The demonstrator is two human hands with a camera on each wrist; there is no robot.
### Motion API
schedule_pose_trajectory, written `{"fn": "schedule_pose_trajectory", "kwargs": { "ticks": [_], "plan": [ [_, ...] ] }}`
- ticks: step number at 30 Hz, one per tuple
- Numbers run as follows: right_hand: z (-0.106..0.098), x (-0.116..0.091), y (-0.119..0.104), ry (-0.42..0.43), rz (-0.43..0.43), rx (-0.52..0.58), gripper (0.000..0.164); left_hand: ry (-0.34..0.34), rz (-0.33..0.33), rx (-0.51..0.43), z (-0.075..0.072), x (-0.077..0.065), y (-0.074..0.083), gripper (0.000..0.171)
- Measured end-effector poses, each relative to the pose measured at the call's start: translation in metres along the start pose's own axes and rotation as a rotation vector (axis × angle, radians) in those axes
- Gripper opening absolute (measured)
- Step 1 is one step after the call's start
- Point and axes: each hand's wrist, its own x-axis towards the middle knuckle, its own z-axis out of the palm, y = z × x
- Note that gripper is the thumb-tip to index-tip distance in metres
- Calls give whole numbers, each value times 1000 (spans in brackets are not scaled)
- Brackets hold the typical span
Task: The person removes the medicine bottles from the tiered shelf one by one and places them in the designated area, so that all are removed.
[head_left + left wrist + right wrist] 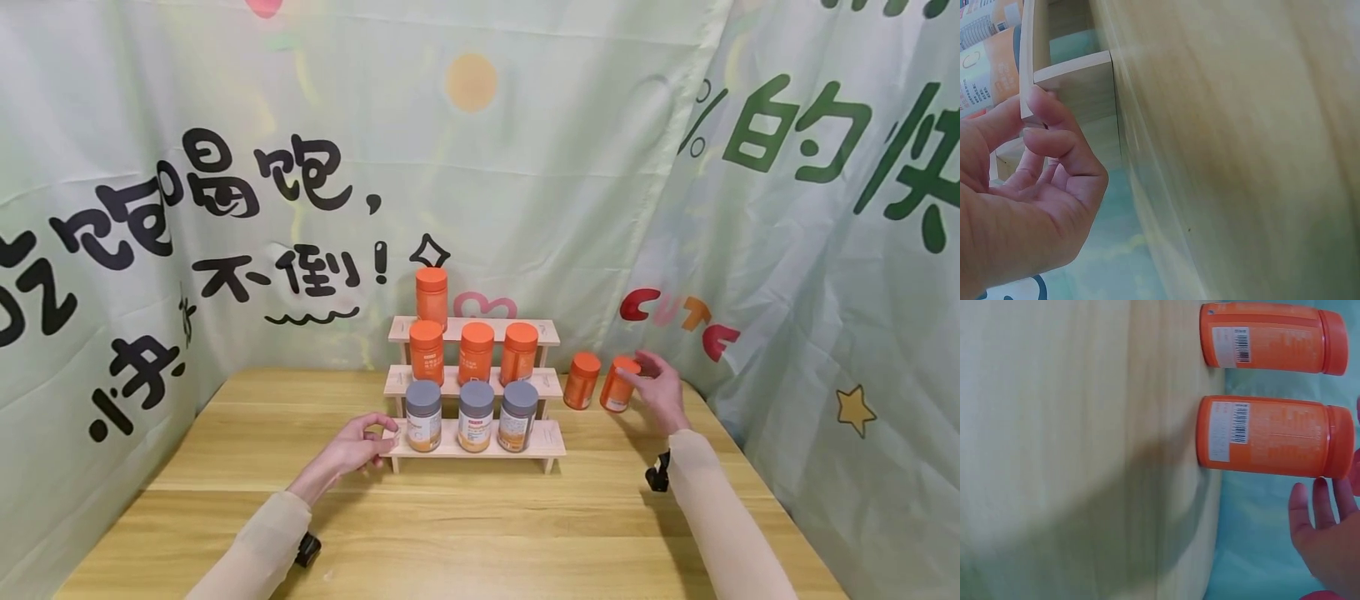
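Note:
My left hand pinches the left end of the lowest shelf of a three-tier wooden display stand. In the left wrist view, the thumb and fingers of my left hand meet at the corner of that shelf board. Over on the right, my right hand is at the lid of an orange jar standing on the table. Its visible fingers look fairly straight in the right wrist view, with fingertips beside the jar's lid. Another orange jar stands just left of it.
Grey-lidded jars line the bottom tier, orange jars fill the middle one, and a single orange jar stands at the top left. Printed curtains hang behind and beside the wooden table.

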Motion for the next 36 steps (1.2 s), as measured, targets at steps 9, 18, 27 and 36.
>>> {"fn": "schedule_pose_trajectory", "kwargs": {
  "ticks": [9,18,27,36],
  "plan": [
    [-1,-2,-19,143,-61,95,50,-9,4,-3,-1,0,0,32],
    [3,-1,-40,16,-63,214,47,-12,-3,7,-2,0,-1,30],
    [12,-7,-73,-144,-42,247,36,-11,7,9,0,-2,1,31],
    [29,-10,-109,-203,-102,174,40,-12,3,7,0,0,0,29]
  ]
}}
